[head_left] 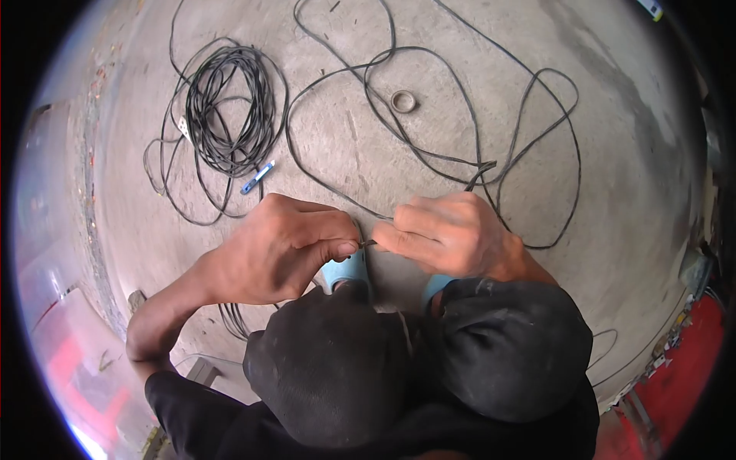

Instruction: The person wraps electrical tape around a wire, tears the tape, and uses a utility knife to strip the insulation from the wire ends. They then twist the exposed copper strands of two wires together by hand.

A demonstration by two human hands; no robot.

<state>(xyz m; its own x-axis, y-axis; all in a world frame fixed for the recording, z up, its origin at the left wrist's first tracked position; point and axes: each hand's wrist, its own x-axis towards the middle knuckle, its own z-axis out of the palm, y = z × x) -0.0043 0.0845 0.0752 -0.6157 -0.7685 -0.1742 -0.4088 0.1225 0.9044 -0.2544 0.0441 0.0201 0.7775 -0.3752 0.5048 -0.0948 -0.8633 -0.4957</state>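
Above my knees, both hands meet over a short dark piece of cable point(369, 243) that shows in the small gap between them. My left hand point(287, 245) is closed, with thumb and forefinger pinched at one end of this piece. From the other side my right hand point(448, 230) is closed on it, knuckles up. Black cable point(477, 178) runs out behind my right hand to the loops on the floor. The fingers hide most of what they grip, so the cable's end cannot be made out.
A coil of black cable point(230, 115) lies on the concrete floor, a white fitting point(184, 129) at its left side. Near it is a blue utility knife point(258, 176). A tape roll point(403, 101) sits among loose cable loops point(575, 153). Blue footwear point(346, 268) shows below my hands.
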